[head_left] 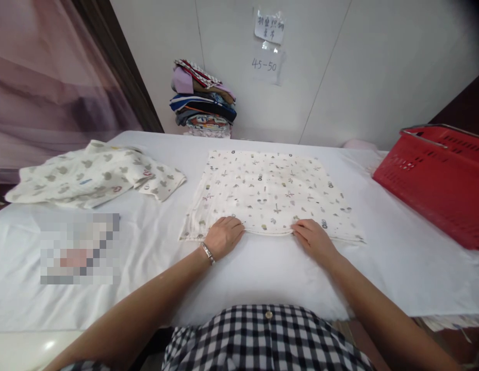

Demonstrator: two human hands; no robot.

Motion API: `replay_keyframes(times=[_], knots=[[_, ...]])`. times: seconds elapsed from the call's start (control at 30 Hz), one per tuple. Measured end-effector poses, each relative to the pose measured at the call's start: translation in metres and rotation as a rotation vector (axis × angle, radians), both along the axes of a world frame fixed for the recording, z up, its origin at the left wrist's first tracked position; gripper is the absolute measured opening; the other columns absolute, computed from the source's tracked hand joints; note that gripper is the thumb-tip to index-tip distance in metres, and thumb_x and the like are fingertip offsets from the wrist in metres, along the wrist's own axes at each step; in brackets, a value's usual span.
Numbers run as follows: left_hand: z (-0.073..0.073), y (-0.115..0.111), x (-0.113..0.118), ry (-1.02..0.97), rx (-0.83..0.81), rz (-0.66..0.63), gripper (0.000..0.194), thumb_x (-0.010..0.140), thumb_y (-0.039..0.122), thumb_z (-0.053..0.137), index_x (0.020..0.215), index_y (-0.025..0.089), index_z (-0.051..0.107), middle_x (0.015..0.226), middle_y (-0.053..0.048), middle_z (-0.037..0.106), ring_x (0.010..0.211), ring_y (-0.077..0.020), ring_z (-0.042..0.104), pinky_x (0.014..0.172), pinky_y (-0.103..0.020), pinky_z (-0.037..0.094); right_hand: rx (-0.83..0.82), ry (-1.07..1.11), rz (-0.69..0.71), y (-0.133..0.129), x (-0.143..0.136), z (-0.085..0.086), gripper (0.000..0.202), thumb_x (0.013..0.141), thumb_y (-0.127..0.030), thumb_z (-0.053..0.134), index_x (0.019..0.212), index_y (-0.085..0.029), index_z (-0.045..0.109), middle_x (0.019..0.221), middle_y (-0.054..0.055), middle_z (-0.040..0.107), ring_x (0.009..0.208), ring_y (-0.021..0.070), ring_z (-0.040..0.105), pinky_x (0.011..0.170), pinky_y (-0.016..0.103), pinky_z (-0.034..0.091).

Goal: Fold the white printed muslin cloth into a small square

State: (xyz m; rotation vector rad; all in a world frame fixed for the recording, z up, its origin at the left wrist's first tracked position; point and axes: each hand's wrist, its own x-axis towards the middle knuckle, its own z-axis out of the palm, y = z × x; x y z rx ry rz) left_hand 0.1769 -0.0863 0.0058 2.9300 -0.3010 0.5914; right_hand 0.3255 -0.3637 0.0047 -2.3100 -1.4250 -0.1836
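A white cloth with small printed figures lies flat in layers on the white-covered table. My left hand, with a bracelet at the wrist, grips the cloth's near edge left of its middle, fingers curled and pressed together. Right of the middle, my right hand pinches the same edge between thumb and fingers. Between the two hands the edge sags slightly toward me. The fingertips are partly hidden by the hands themselves.
A crumpled cloth with grey-green prints lies at the left. In front of it is a pixelated patch. At the right stands a red plastic basket with a metal handle. Folded fabrics are stacked by the wall, below paper signs.
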Motion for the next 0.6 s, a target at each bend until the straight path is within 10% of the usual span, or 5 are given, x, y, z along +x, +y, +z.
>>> replay_keyframes(times=[0.6], knots=[[0.0006,-0.0032,0.0046,-0.068,0.030,-0.012,0.018,0.090,0.023,0.044,0.092,0.017,0.061,0.090,-0.005,0.063,0.085,-0.0183,0.055,0.073,-0.032,0.043,0.205,-0.040,-0.070,0.0050,-0.0019,-0.0051,0.021,0.092,-0.022,0.040,0.094,-0.019,0.061,0.096,0.009,0.058,0.090,0.0215,0.053,0.080,0.038,0.045]])
